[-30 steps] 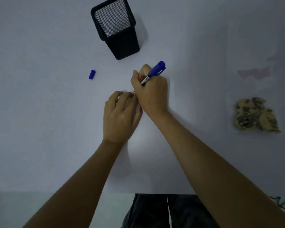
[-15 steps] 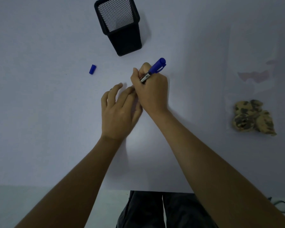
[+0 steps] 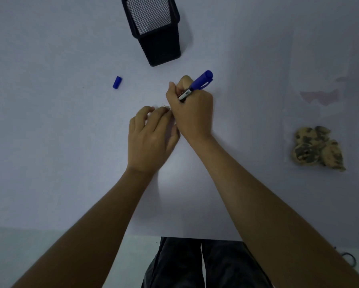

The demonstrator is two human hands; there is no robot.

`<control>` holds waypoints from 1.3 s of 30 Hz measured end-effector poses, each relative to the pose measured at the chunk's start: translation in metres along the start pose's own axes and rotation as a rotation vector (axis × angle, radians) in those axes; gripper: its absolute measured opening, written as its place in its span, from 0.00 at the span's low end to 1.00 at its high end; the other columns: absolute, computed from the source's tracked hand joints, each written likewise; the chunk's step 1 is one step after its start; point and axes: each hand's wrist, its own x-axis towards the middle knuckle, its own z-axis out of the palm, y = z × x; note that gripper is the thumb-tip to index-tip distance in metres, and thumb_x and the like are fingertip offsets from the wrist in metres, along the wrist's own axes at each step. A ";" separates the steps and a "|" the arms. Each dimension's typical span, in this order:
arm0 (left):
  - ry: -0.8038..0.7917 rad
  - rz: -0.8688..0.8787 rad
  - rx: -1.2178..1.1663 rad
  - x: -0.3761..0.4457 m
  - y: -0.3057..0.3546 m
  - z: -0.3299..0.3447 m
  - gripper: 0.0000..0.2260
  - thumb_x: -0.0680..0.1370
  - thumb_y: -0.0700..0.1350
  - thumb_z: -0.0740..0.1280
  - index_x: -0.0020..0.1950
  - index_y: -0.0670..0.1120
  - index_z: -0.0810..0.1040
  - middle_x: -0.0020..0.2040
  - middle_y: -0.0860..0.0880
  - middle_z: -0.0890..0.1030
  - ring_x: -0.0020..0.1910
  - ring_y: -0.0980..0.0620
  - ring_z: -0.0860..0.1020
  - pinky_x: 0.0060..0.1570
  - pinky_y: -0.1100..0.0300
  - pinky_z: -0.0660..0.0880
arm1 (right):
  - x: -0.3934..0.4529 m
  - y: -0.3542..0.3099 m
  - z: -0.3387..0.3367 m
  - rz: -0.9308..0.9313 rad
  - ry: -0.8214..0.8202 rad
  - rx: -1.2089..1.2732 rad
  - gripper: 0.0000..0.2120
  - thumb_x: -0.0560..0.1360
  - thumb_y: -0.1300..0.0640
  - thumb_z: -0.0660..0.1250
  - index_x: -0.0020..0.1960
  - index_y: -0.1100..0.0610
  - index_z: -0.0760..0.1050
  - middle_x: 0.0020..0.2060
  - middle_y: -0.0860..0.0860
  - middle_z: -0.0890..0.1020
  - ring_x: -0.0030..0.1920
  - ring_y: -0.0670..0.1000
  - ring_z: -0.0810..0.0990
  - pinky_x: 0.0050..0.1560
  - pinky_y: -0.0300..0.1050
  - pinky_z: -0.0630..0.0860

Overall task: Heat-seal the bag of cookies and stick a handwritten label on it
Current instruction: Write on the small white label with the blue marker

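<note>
My right hand (image 3: 192,113) grips a blue marker (image 3: 197,85) at the middle of the white table, its tip hidden under my fingers. Touching it on the left, my left hand (image 3: 151,138) has its fingertips curled down on a small white label (image 3: 167,106), of which only an edge shows. The marker's blue cap (image 3: 117,82) lies apart on the left. The clear bag of cookies (image 3: 317,148) lies flat at the right, well away from both hands.
A black mesh pen holder (image 3: 153,28) stands at the back, beyond my hands. The table's near edge (image 3: 70,229) runs below my forearms, with my dark trousers (image 3: 201,265) under it. A dark cable (image 3: 349,259) shows at the bottom right.
My left hand's fingers, stretched out flat half a second ago, are curled down at the tips again. The right hand and marker stay in place.
</note>
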 end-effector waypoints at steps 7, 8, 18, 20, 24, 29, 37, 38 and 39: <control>-0.004 -0.016 -0.013 0.000 -0.001 0.000 0.16 0.76 0.51 0.67 0.58 0.41 0.79 0.55 0.44 0.82 0.59 0.46 0.69 0.55 0.52 0.70 | 0.000 0.002 0.001 -0.005 -0.003 0.002 0.12 0.76 0.57 0.67 0.36 0.60 0.72 0.27 0.53 0.78 0.27 0.50 0.77 0.31 0.40 0.75; -0.003 -0.016 -0.014 0.000 -0.001 0.000 0.16 0.76 0.51 0.67 0.58 0.41 0.79 0.55 0.44 0.82 0.59 0.46 0.69 0.55 0.52 0.70 | 0.000 0.002 0.001 -0.004 -0.005 0.001 0.12 0.77 0.57 0.67 0.35 0.59 0.72 0.26 0.53 0.77 0.27 0.50 0.77 0.31 0.39 0.75; -0.022 -0.032 -0.026 0.000 0.000 0.000 0.16 0.76 0.50 0.67 0.58 0.42 0.79 0.55 0.45 0.82 0.59 0.46 0.69 0.56 0.52 0.68 | -0.001 0.004 0.002 0.001 -0.005 -0.006 0.12 0.76 0.57 0.67 0.36 0.60 0.74 0.27 0.52 0.78 0.27 0.48 0.77 0.32 0.36 0.75; -0.022 -0.035 -0.031 0.000 0.000 -0.001 0.16 0.76 0.50 0.67 0.58 0.42 0.79 0.55 0.45 0.82 0.59 0.46 0.69 0.56 0.52 0.69 | -0.001 0.004 0.003 0.002 -0.009 -0.018 0.12 0.76 0.56 0.67 0.36 0.58 0.74 0.27 0.52 0.79 0.27 0.49 0.77 0.32 0.39 0.77; -0.031 -0.047 -0.044 0.001 0.001 -0.002 0.16 0.76 0.50 0.67 0.58 0.42 0.79 0.55 0.45 0.82 0.60 0.47 0.69 0.56 0.49 0.71 | 0.001 0.004 0.003 0.015 0.030 -0.029 0.13 0.77 0.55 0.66 0.35 0.55 0.70 0.26 0.50 0.77 0.26 0.49 0.76 0.31 0.41 0.77; -0.032 -0.046 -0.050 0.000 0.001 -0.002 0.16 0.75 0.50 0.68 0.58 0.42 0.79 0.56 0.45 0.82 0.60 0.47 0.68 0.56 0.49 0.72 | 0.000 0.005 0.004 0.012 0.043 -0.034 0.13 0.77 0.55 0.66 0.35 0.54 0.69 0.26 0.50 0.76 0.26 0.48 0.76 0.31 0.41 0.77; -0.038 -0.050 -0.048 0.001 0.001 0.000 0.16 0.76 0.51 0.66 0.58 0.43 0.79 0.56 0.45 0.82 0.60 0.47 0.69 0.56 0.50 0.72 | 0.000 0.006 0.004 0.023 0.106 -0.057 0.12 0.77 0.55 0.65 0.36 0.54 0.69 0.26 0.50 0.76 0.26 0.49 0.76 0.31 0.41 0.76; -0.035 -0.047 -0.049 0.000 0.000 0.000 0.16 0.76 0.51 0.66 0.58 0.43 0.79 0.56 0.45 0.82 0.59 0.47 0.69 0.56 0.50 0.72 | 0.000 0.006 0.004 0.021 0.104 -0.056 0.12 0.77 0.55 0.65 0.36 0.54 0.69 0.26 0.50 0.76 0.26 0.50 0.76 0.31 0.41 0.76; -0.034 -0.045 -0.047 0.000 0.000 0.000 0.16 0.76 0.51 0.66 0.58 0.43 0.79 0.56 0.45 0.82 0.59 0.46 0.69 0.56 0.50 0.72 | 0.000 0.006 0.004 0.017 0.103 -0.051 0.12 0.77 0.56 0.65 0.36 0.54 0.69 0.26 0.49 0.75 0.26 0.50 0.76 0.31 0.40 0.76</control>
